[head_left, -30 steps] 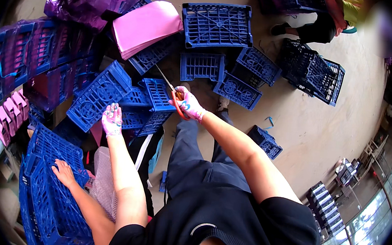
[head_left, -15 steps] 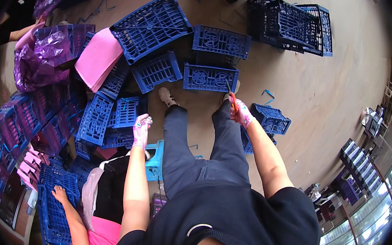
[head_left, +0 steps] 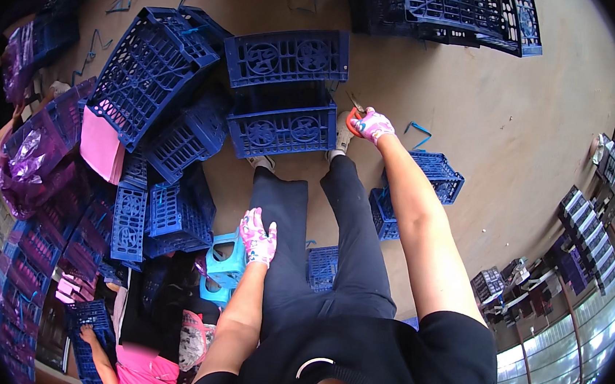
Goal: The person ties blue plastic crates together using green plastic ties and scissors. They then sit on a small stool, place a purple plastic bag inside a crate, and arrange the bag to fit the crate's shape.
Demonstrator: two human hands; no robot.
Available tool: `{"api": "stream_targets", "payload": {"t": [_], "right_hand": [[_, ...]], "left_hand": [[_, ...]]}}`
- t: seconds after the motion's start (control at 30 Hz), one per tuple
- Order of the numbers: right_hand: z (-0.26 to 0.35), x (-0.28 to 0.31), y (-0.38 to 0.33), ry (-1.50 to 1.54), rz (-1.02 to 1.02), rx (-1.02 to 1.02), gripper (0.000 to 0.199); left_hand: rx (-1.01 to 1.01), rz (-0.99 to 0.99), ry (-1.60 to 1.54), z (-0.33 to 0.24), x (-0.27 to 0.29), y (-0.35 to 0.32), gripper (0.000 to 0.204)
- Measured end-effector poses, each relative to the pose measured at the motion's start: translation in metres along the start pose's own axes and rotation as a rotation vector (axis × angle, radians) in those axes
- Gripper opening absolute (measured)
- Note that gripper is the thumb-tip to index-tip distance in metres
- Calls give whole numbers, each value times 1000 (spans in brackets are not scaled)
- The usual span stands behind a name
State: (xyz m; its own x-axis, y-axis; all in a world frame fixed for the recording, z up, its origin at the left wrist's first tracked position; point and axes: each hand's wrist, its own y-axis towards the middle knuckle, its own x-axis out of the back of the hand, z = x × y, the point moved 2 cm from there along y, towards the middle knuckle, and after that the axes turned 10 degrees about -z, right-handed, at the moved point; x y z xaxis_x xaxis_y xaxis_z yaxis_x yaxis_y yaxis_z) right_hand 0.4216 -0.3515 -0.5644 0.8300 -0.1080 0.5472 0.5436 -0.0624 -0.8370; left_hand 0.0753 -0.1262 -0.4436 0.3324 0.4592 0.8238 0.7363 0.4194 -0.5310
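So, scissors (head_left: 351,126) in right hand (head_left: 374,125)

No words, numbers or signs can be read. Round openwork emblems stand in the end panels of the upper blue plastic crate (head_left: 287,57) and the lower blue plastic crate (head_left: 282,129), but their meaning is unclear. Prints on the left glove (head_left: 257,237) and right glove (head_left: 373,125) show no legible letters.

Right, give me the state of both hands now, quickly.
Left hand: open, fingers extended, nothing visible in it.
Right hand: closed around the handles of the scissors.
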Motion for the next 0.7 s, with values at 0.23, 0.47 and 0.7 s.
{"api": "stream_targets", "payload": {"t": [0.23, 0.47, 0.7], "right_hand": [[19, -34, 66, 37, 53, -22, 68], [28, -64, 111, 15, 19, -73, 65], [42, -38, 106, -157, 92, 36, 53]], "left_hand": [[-93, 109, -23, -7, -10, 16, 59], [-27, 164, -173, 19, -8, 15, 58], [-16, 158, -226, 32, -13, 13, 56]]}}
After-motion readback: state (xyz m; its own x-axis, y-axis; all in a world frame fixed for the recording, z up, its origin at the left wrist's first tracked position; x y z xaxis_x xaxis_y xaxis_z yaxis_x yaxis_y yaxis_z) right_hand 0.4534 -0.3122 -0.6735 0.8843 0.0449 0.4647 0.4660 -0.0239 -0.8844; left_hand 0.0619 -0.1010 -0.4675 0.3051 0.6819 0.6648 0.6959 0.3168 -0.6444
